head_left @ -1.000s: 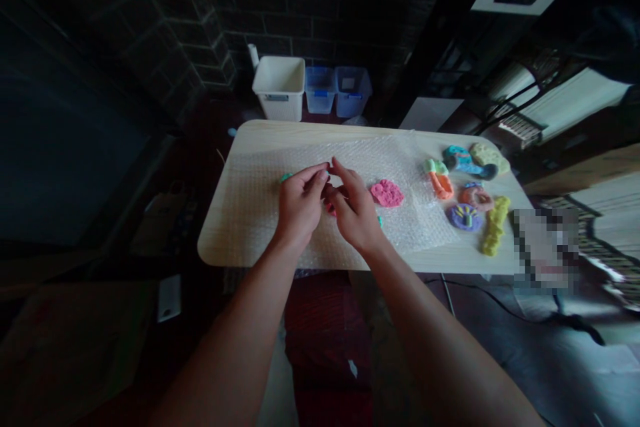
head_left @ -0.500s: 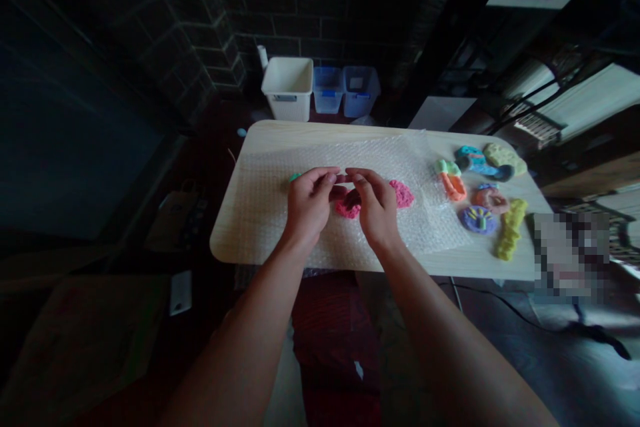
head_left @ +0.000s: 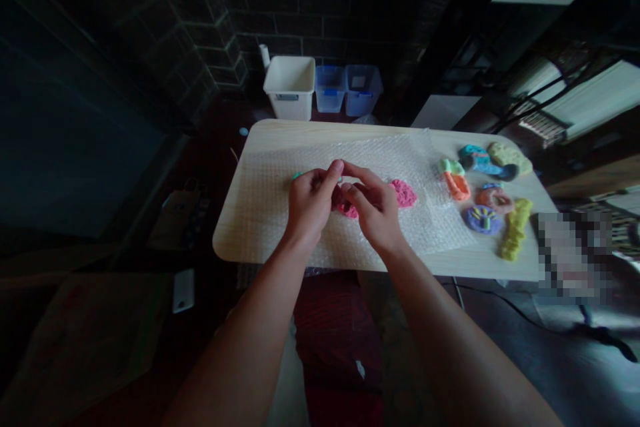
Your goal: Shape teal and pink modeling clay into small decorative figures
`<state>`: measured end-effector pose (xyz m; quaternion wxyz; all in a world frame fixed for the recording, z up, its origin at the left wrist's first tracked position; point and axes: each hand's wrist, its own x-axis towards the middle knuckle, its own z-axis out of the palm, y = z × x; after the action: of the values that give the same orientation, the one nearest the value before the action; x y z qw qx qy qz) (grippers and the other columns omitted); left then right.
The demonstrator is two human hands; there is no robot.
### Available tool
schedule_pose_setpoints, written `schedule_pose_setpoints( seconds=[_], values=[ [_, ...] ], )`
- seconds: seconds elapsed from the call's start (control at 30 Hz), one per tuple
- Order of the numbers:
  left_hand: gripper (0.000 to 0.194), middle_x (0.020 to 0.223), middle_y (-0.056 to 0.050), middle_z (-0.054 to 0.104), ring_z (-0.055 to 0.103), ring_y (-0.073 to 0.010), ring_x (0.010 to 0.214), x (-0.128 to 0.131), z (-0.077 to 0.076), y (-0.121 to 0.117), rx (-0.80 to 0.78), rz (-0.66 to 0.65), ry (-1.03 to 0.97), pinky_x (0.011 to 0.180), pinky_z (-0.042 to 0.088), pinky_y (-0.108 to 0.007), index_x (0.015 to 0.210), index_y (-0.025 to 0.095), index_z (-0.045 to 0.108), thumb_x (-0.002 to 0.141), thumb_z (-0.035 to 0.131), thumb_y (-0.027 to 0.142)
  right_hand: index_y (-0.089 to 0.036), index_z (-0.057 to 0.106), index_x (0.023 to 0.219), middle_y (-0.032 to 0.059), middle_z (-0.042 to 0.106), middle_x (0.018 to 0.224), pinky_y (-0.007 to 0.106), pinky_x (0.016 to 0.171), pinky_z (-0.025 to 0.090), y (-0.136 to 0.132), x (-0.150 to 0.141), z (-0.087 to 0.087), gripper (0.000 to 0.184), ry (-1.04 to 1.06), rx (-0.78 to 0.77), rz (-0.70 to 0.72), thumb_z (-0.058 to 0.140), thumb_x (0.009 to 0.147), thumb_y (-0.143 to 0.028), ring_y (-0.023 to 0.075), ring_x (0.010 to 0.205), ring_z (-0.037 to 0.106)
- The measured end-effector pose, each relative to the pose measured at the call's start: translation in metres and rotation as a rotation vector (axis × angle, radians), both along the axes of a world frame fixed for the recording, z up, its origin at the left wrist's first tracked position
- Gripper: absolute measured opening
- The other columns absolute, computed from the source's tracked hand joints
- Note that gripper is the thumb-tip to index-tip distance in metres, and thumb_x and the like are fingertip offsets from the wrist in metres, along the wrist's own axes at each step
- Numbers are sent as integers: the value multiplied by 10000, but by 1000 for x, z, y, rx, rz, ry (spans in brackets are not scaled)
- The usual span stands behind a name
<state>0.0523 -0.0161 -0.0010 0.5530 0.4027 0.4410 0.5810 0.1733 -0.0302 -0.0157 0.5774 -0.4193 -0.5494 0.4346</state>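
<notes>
My left hand (head_left: 311, 203) and my right hand (head_left: 375, 200) meet over the middle of the table, fingers curled and fingertips almost together. Whatever they pinch is too small or hidden to name. Just beneath and between them shows a pink, bumpy clay-like piece (head_left: 348, 209), partly covered by the fingers. Another pink lumpy piece (head_left: 403, 193) lies right beside my right hand. A bit of green (head_left: 297, 175) peeks out behind my left hand. Under all of these spreads a sheet of bubble wrap (head_left: 280, 233).
On the right of the pale wooden table (head_left: 520, 270) sit several coloured clay-like pieces: an orange and green one (head_left: 457, 185), a purple disc (head_left: 482, 219), a yellow strip (head_left: 516, 230), a blue one (head_left: 475, 155). Beyond the far edge stand a white bin (head_left: 290, 83) and blue tubs (head_left: 361, 90).
My left thumb has lifted and my right fingers have bent further inward, with the fingertips shifting against each other. The pieces on the table lie as before; the view has moved slightly.
</notes>
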Motion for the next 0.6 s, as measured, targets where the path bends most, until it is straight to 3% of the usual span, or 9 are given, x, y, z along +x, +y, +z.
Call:
schedule_pose_setpoints(
  seconds=[0.1,0.3,0.43,0.6],
  values=[
    [622,507,6,580,532,-100,418,-1,1,0,-3,-24,29,413,425,-237,590,200,608,853,765,741,-262,830,1141,72,769,1124,336,693,607,1,0,-2,255,-54,50,1,771,945,-413,181,851,729],
    [604,512,-13,613,562,-116,419,-3,-1,0,-15,-42,84,414,430,-240,582,201,643,861,770,721,-240,836,1151,52,777,979,324,642,599,4,0,-4,260,-52,41,34,773,963,-408,154,715,703],
    [558,597,-36,684,619,-128,506,-2,-6,2,8,-73,42,503,508,-244,653,193,701,921,719,683,-285,821,1249,81,799,1143,401,858,637,6,5,-5,269,-180,107,-30,698,1016,-335,230,1031,744],
    [246,852,-63,792,713,-156,712,-2,-12,5,73,-168,14,688,585,-268,923,179,808,900,803,424,-323,791,1336,92,745,1343,436,962,632,8,10,-10,355,-200,147,-45,654,1016,-254,263,1270,684]
  ],
)
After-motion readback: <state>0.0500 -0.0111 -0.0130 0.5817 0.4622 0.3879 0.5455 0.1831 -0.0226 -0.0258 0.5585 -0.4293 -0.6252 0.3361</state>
